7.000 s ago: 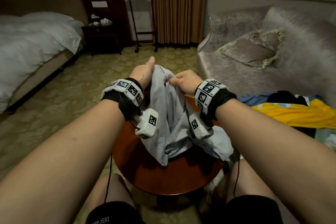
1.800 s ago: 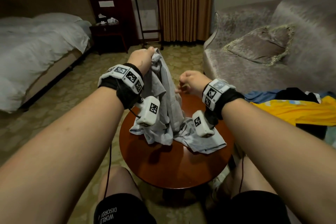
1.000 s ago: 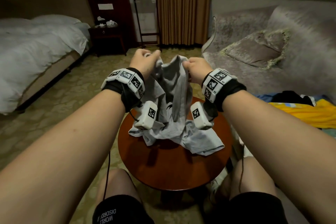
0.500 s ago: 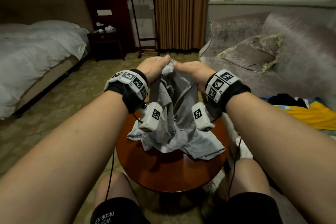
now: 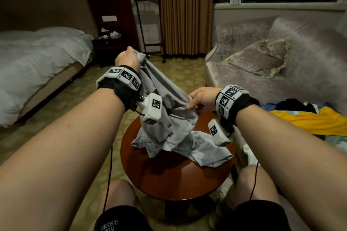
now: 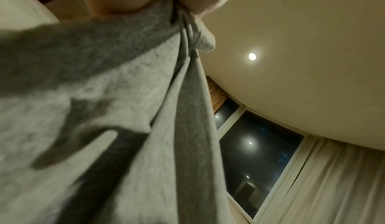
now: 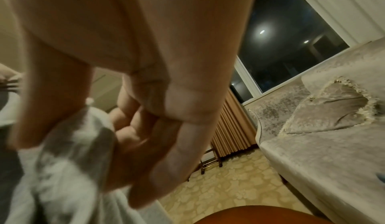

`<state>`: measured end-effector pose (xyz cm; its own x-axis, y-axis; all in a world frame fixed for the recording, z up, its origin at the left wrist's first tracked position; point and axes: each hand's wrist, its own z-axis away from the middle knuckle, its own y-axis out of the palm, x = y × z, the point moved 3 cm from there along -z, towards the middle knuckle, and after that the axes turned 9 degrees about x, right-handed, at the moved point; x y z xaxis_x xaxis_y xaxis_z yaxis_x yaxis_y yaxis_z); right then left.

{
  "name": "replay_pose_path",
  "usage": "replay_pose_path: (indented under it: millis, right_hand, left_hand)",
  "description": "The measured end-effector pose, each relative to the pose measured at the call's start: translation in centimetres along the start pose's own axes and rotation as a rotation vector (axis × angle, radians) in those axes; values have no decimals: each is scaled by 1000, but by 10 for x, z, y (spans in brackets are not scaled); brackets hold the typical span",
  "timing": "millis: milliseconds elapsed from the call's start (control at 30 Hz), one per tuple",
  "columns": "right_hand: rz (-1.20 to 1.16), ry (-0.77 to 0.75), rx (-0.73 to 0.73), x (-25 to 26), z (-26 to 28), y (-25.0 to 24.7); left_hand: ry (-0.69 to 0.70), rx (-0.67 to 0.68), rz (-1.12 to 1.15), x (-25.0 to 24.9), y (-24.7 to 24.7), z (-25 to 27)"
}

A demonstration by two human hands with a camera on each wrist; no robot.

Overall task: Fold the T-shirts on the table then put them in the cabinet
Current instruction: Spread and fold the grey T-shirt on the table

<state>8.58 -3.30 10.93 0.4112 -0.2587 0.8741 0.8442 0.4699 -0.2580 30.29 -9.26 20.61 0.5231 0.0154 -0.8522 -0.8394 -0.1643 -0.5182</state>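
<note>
A hotel room with a bed [image 5: 37,58] on the left and a sofa [image 5: 281,73] on the right surrounds a round wooden table [image 5: 178,180]. The left hand [image 5: 127,59] is raised, its fingers bunched tight around one end of a grey T-shirt [image 5: 169,122]. The right hand [image 5: 201,97], lower, pinches the cloth between thumb and fingers. The shirt's lower part lies crumpled on the table's far half. More clothes [image 5: 304,118] lie on the sofa's near edge.

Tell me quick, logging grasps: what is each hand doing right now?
Left hand: grips the raised end of the grey T-shirt.
Right hand: pinches the T-shirt lower down, above the table.
</note>
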Motion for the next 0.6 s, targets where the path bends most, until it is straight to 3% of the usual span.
replay_pose_path:
  millis: [233,400,500,600]
  right_hand:
    - [-148,-175,-158,23,9,-9]
    - [-134,-318,-91,45,14,-10]
    - [-127,-294,-78,45,14,-12]
    - [-242,-275,-62,35,12,-18]
  left_hand:
    - [135,275,-76,-4,20,22]
    - [191,645,-5,0,53,37]
    - [175,895,-27,3,68,41]
    - [143,968,-35,2,71,44]
